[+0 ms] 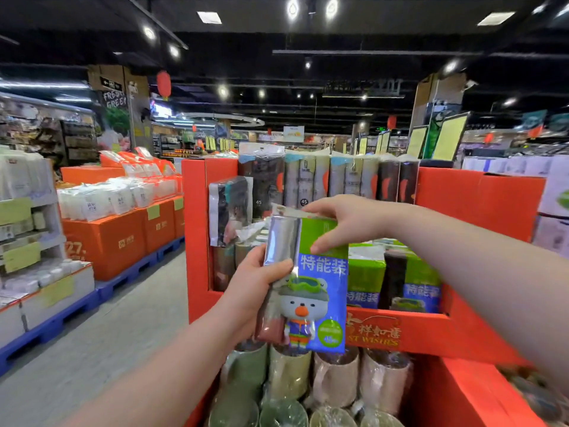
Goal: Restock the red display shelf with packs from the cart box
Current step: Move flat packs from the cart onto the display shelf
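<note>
Head view, the only one supplied.

Item: one pack [320, 282], green over blue with a cartoon bear on its face and a silver side panel, is held upright in the air. It is in front of the middle tier of the red display shelf [197, 241] and above the rolls [335, 380] on the lower tier. No contact with the shelf is evident.

Grip: the left hand [255, 285] is closed round the pack's silver left edge, thumb across the front. The right hand [345, 223] pinches the top edge, thumb on the green panel and fingers over the back. Both hands are engaged on the same pack.

Stock in place: matching packs [421, 285] stand face-out on the right of the middle tier. A row of taller dark and pale packs [323, 177] fills the top tier. The cart box is not in view.

Assessment: the step in hand is placement, with the pack lifted and faced toward the shelf. The next move likely calls for carrying it forward over the front lip and setting it upright, face out, just beside the matching packs. The space directly behind the held pack is hidden, so available room cannot be confirmed.
</note>
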### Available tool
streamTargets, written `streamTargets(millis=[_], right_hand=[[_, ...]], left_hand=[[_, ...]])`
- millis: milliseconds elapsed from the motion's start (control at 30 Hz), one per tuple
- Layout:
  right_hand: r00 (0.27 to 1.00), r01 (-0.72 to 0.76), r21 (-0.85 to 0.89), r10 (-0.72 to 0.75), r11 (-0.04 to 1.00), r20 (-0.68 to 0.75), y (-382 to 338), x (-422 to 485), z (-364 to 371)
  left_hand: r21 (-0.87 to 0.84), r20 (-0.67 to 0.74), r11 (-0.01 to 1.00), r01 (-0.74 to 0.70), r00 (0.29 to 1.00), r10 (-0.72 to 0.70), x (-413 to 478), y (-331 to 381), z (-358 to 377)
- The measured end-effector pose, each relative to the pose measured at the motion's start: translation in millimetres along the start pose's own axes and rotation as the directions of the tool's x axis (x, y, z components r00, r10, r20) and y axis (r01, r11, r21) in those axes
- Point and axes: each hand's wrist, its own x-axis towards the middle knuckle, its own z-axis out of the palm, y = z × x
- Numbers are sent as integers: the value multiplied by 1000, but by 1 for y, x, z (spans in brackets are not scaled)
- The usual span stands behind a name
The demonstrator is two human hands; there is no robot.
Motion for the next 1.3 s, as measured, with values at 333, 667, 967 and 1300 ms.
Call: streamTargets(millis=[333,667,967,1300], right_hand=[[970,-227,-342,244,912,8,77,-68,-60],[950,-312,-609,234,729,-208,116,-57,-32],[963,-268,-755,180,599,-199,125,-44,-18],[946,-313,-747,266,586,-187,132,-40,-13]], left_hand=[[893,436,-209,-398,881,185,60,-21,65],[745,385,-576,-338,922,-44,101,-35,68],[717,432,-597,-359,902,-24,109,-38,63],[820,449,-419,-390,893,46,88,-54,114]])
